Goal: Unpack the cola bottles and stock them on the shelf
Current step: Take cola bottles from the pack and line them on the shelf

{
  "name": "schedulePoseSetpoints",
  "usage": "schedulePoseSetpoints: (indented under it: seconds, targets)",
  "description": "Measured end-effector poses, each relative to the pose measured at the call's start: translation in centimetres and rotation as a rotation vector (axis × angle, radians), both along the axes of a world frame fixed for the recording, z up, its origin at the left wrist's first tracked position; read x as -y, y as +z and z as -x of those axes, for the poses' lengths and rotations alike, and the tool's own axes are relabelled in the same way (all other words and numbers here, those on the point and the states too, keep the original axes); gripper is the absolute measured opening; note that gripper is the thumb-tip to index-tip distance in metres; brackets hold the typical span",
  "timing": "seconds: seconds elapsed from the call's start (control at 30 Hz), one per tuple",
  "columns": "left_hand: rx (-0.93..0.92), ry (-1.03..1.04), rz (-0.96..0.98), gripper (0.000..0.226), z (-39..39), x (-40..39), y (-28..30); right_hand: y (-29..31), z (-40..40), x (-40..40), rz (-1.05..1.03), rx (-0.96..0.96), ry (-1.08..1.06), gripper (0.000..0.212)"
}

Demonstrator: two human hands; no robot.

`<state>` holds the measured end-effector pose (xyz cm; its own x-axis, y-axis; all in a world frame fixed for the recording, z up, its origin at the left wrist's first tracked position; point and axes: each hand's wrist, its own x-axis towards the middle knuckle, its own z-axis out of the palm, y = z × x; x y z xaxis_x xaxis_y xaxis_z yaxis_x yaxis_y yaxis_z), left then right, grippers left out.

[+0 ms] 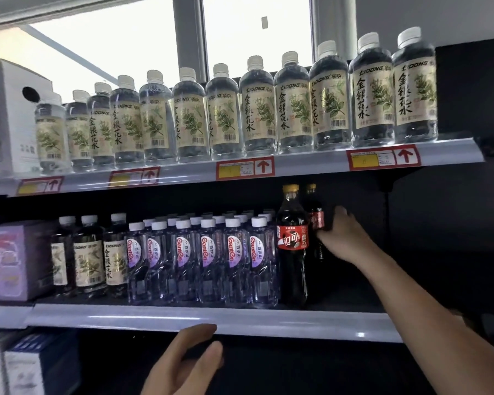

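Two cola bottles with yellow caps and red labels stand on the middle shelf (211, 317), right of the water bottles. The front cola bottle (293, 246) stands free near the shelf edge. My right hand (342, 235) reaches deep into the shelf and grips the rear cola bottle (314, 215) around its label, fingers wrapped behind it. My left hand (188, 363) hovers below the shelf's front edge, fingers loosely spread and holding nothing.
Several clear Ganten water bottles (206, 260) fill the shelf left of the colas, with dark tea bottles (89, 258) and a purple box (12, 260) further left. The top shelf (297, 161) carries a row of herbal water bottles. Dark open shelf space lies right of the colas.
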<state>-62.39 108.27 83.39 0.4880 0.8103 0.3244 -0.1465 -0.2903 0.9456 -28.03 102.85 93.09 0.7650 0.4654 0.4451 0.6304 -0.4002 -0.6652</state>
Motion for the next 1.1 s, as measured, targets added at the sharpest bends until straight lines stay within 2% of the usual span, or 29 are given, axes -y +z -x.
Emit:
schedulePoseSetpoints:
  seconds: [0.1,0.2,0.27,0.43,0.6,0.9,1.03,1.1]
  targets:
    - [-0.012,-0.017,-0.015,0.018,1.6,-0.9,-0.7,0.0,7.7,4.3,-0.071,0.118,0.064,0.066]
    - [-0.024,-0.021,0.018,0.013,4.0,-1.4,-1.1,-1.1,14.5,7.2,-0.122,0.128,0.198,0.061]
    - [-0.032,-0.022,0.016,0.007,5.9,-1.3,-1.3,-2.3,18.9,8.6,-0.107,0.054,0.365,0.053]
    - [-0.073,-0.022,0.057,0.024,12.3,-1.2,-3.4,-6.4,29.0,10.1,-0.014,-0.218,0.659,0.041]
    - [-0.129,-0.011,0.085,0.010,19.2,-2.0,-5.5,-10.8,37.1,8.2,0.053,-0.352,0.699,0.037]
    - [-0.207,0.007,0.191,0.014,31.1,-3.5,-12.1,-19.0,49.1,4.4,0.211,-0.482,0.761,0.036]
    - [-0.251,0.016,0.277,0.015,33.0,-3.5,-15.8,-23.3,50.4,2.8,0.240,-0.575,0.774,0.036]
    - [-0.254,0.013,0.311,0.024,34.5,-4.4,-17.6,-24.9,51.6,1.0,0.254,-0.616,0.797,0.040]
